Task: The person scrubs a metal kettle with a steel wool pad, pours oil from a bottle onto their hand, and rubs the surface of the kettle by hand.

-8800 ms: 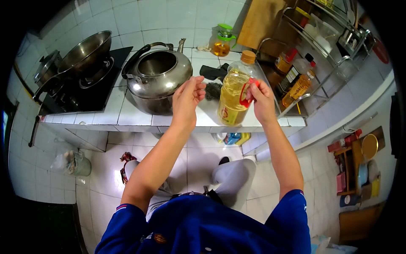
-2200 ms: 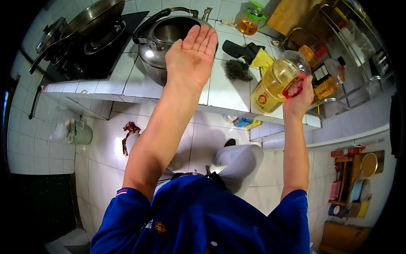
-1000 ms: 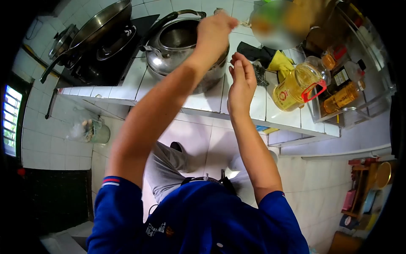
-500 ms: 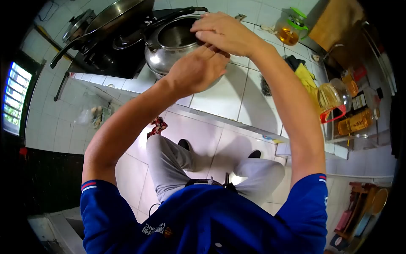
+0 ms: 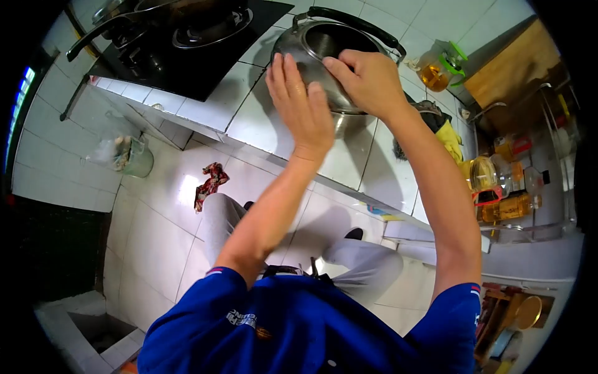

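Note:
A steel kettle (image 5: 288,45) with a raised black handle stands lidless on the tiled counter. Its round mouth faces up, and a shiny metal part shows below its body. Against the near left side of the kettle lies my left hand (image 5: 303,115), fingers stretched out. My right hand (image 5: 372,84) is bent over the near right rim, thumb side at the opening; some of its fingers are hidden.
Left of the kettle is a black gas stove (image 5: 187,68) with a wok (image 5: 146,15). A green-lidded jug (image 5: 438,73), yellow cloth (image 5: 450,140) and oil bottles (image 5: 507,207) stand right. A patterned red cloth (image 5: 210,185) lies on the floor.
My left hand has gone from under my right hand to the kettle's near side. My right hand now bends over the rim. The kettle appears farther right as the view shifts.

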The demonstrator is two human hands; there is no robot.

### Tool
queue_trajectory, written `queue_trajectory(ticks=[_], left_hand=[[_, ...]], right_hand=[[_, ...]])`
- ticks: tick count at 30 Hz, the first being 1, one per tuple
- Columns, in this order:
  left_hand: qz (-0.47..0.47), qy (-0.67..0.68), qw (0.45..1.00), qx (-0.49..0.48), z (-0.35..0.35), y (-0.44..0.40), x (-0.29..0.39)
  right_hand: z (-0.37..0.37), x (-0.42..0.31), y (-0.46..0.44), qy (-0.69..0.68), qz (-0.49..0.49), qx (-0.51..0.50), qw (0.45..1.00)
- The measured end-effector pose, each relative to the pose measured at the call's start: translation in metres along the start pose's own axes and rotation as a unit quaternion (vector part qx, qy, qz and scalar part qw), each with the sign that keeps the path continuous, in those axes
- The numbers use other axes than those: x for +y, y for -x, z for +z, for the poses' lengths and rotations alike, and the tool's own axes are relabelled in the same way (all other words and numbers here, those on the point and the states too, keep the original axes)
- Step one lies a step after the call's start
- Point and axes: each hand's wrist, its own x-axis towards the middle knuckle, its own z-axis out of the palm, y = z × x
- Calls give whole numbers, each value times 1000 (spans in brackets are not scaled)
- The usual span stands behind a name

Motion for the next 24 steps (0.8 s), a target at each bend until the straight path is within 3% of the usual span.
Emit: queue_trajectory(ticks=[3, 6, 7, 8, 9, 11, 12, 14, 15, 16, 17, 18, 19, 20, 24], left_hand=[[-4, -5, 1000, -14, -3, -20, 19], [-9, 14, 997, -69, -8, -55, 11], [-133, 150, 973, -110, -4, -68, 0], [-251, 278, 916, -146, -1, -82, -10], [-252, 276, 916, -148, -1, -96, -15], [-409, 391, 779, -272, 2, -123, -22], [-410, 390, 779, -271, 5, -131, -34], [-461, 438, 704, -316, 8, -144, -45], [-435, 400, 743, -314, 5, -140, -50], [-426, 371, 791, -235, -12, -132, -8], [-421, 373, 793, -234, -12, -110, 12], [-304, 267, 897, -175, -7, -83, 24], [-178, 149, 967, -109, -2, -57, 33], [-47, 23, 998, -36, -3, -39, 43], [43, -93, 994, -49, -21, -18, 78]], right_hand=[[-20, -3, 7, -71, 120, -22, 990], [-32, -1, 17, -80, 134, -13, 988], [-36, -5, 20, -87, 126, -8, 988], [-39, -7, 20, -88, 127, -7, 988], [-43, -7, 21, -78, 102, -4, 992], [-55, -13, 20, -79, 78, -11, 994], [-59, -17, 19, -80, 78, -12, 994], [-68, -24, 15, -78, 55, -12, 995], [-71, -25, 11, -76, 83, -20, 993], [-71, -25, 6, -75, 82, -17, 994], [-70, -24, 0, -51, 99, -9, 994], [-69, -25, -6, -27, 117, -1, 993], [-66, -29, -9, -24, 171, -23, 985], [-62, -30, -10, -25, 166, -25, 985], [-56, -34, -8, -37, 189, -19, 981]])
